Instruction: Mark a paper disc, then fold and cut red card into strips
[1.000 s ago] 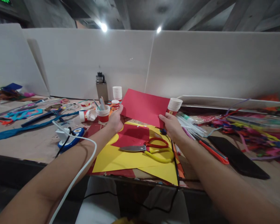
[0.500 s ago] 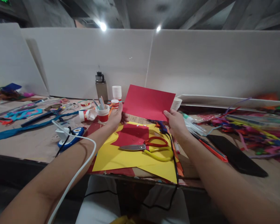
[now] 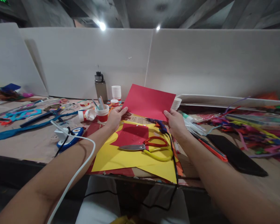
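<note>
Inspecting the head view, the only one supplied, I find the red sheet (image 3: 150, 102) raised at the centre of the frame, slightly tilted, above the table (image 3: 37, 149). My right hand (image 3: 176, 121) pinches its lower right corner, thumb on the near face, other fingers largely hidden behind. My left hand (image 3: 116, 118) is at the lower left corner, thumb by the edge, fingers loosely curled below; I cannot tell whether it grips there. At lower centre, a smaller red piece (image 3: 133, 133) lies on yellow paper (image 3: 112, 160), with scissors (image 3: 143, 147) resting across both. Left of centre, a cup of sticks (image 3: 102, 115) stands near my left hand.

Handling, in my judgement: light, thin card, stiff enough to span without much sag, liable to crease if squeezed, perhaps slippery under a slack thumb. Recommended hold: flat pinches at both side edges, near the lower corners.
</note>
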The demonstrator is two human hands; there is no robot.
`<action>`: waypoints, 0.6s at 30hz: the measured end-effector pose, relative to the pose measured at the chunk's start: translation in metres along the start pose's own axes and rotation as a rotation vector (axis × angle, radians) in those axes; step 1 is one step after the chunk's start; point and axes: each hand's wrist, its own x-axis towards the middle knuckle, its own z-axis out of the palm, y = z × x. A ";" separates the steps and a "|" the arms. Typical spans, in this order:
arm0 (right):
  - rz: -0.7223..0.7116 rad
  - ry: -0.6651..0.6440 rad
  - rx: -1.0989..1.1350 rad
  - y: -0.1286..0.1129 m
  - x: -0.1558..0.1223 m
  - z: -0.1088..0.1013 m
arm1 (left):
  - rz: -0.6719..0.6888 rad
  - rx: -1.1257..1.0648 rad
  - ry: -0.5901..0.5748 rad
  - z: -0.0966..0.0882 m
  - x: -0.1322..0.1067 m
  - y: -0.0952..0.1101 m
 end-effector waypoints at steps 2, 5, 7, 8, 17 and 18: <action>0.024 -0.003 0.011 0.000 0.001 -0.001 | 0.016 0.007 -0.004 -0.001 0.000 0.002; 0.070 -0.003 0.035 0.001 0.003 -0.001 | 0.012 0.012 -0.001 -0.002 -0.001 0.005; 0.106 -0.007 0.056 0.001 0.004 -0.001 | 0.006 -0.007 0.004 -0.002 -0.001 0.006; 0.124 -0.013 0.069 0.001 0.004 -0.001 | 0.012 -0.028 0.002 -0.002 0.000 0.006; 0.312 -0.117 0.141 -0.005 -0.001 0.000 | 0.362 0.100 0.054 0.003 -0.007 0.021; 0.335 -0.129 0.140 -0.005 0.000 -0.001 | 0.360 0.144 0.035 0.003 -0.008 0.023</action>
